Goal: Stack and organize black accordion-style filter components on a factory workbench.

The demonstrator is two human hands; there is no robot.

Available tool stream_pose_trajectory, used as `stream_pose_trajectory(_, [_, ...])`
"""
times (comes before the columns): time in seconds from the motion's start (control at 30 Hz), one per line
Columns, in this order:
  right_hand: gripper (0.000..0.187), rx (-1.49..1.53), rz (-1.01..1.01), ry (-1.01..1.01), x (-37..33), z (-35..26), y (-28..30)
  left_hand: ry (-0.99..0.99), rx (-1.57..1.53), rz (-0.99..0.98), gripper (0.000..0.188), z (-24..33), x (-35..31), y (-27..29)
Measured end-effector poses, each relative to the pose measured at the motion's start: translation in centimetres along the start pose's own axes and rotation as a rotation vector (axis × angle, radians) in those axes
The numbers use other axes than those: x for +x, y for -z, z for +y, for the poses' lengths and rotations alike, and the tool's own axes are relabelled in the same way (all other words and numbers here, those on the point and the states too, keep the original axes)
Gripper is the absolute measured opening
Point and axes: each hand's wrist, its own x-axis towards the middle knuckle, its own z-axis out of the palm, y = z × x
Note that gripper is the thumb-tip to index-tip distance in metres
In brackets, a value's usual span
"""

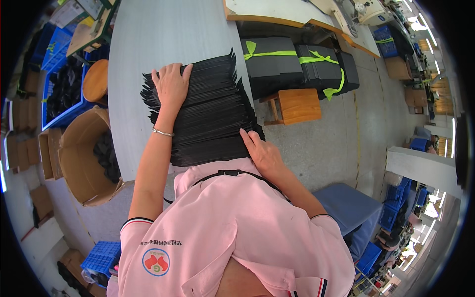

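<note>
A long row of thin black sheets [205,109], packed edge to edge with jagged ends, lies on the grey table in front of my body. My left hand [171,85] rests on top of the row at its far left, fingers and thumb spread over the sheets. Along the near right side, my right hand [263,152] touches the sheets with its fingers stretched out. Part of that hand's underside is hidden. The near end of the row meets my pink shirt [237,208].
The grey table [173,29] stretches away ahead. At right, black bundles [274,62] tied with yellow-green strips lie near a wooden stool [301,106]. On the left stand a cardboard box [74,158], a round stool [95,81] and a blue crate [47,99] of black pieces.
</note>
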Motion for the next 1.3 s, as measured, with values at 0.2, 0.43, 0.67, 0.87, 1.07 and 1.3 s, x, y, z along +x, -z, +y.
stream_pose_trajectory(0.2, [0.064,0.044,0.119,0.038,-0.4,0.2,-0.5,-0.011,0.000,0.029,0.046,-0.2,0.0,-0.2])
stream_pose_trajectory(0.43, [0.054,-0.005,0.171,0.031,-0.4,0.1,-0.5,-0.014,0.012,0.028,0.046,-0.1,0.0,-0.2])
stream_pose_trajectory(0.67, [0.053,-0.027,0.190,0.055,-0.5,0.4,-1.1,-0.014,0.009,0.025,0.045,0.0,0.0,0.0])
stream_pose_trajectory(0.87, [0.051,-0.050,0.108,0.066,-0.5,0.4,-0.5,-0.007,-0.003,0.021,0.045,0.0,-0.1,0.0])
stream_pose_trajectory(1.07, [0.054,-0.048,0.154,0.082,-0.5,0.5,-0.9,-0.006,-0.006,0.018,0.045,-0.1,0.0,-0.1])
stream_pose_trajectory(1.3, [0.055,-0.063,0.157,0.083,-0.5,0.5,-1.0,0.007,-0.017,0.013,0.046,0.0,0.0,0.0])
